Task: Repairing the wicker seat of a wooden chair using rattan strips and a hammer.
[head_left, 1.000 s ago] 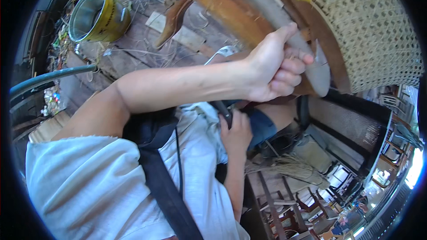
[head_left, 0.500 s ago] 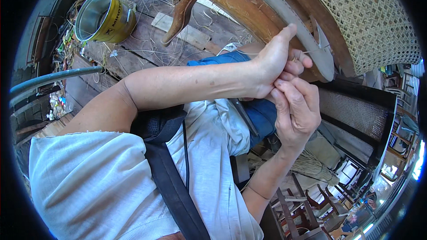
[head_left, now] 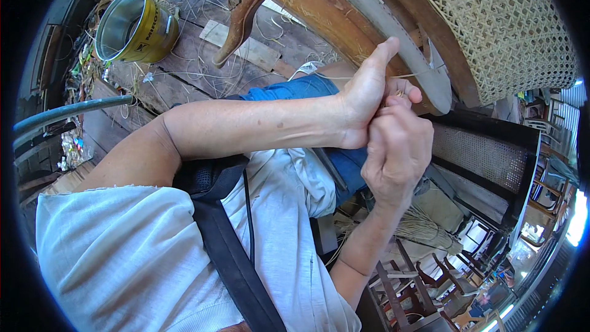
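- A thin pale cane strand (head_left: 401, 93) sat right of centre in the upper half of the frame, pinched where the two hands met, just in front of the curved wooden chair frame (head_left: 344, 21).
- The left hand (head_left: 367, 95) came in on a bare forearm from the left edge, crossing the middle of the frame; its thumb stuck up toward the chair frame and its fingers curled shut around the strand end.
- The right hand (head_left: 398, 150) rose from the lower middle, wrist bent, back of the hand to the camera, fingers bunched closed against the left hand's fingers; how much of the strand it gripped could not be told.
- Both hands touched each other and lay just beside the grey-painted edge of the chair frame, with little free room above them.
- The woven cane seat panel (head_left: 498, 24) filled the upper right, close behind the frame.
- A blue denim knee (head_left: 295, 88) showed just under the left forearm.
- A yellow tin can (head_left: 132, 27) stood open at upper left on the plank floor (head_left: 184, 67), well apart from the hands, with loose strands scattered about it.
- A dark caned chair (head_left: 485, 154) stood just right of the right hand, narrowing the room there.
- A white shirt and a black strap (head_left: 227, 258) filled the lower left.
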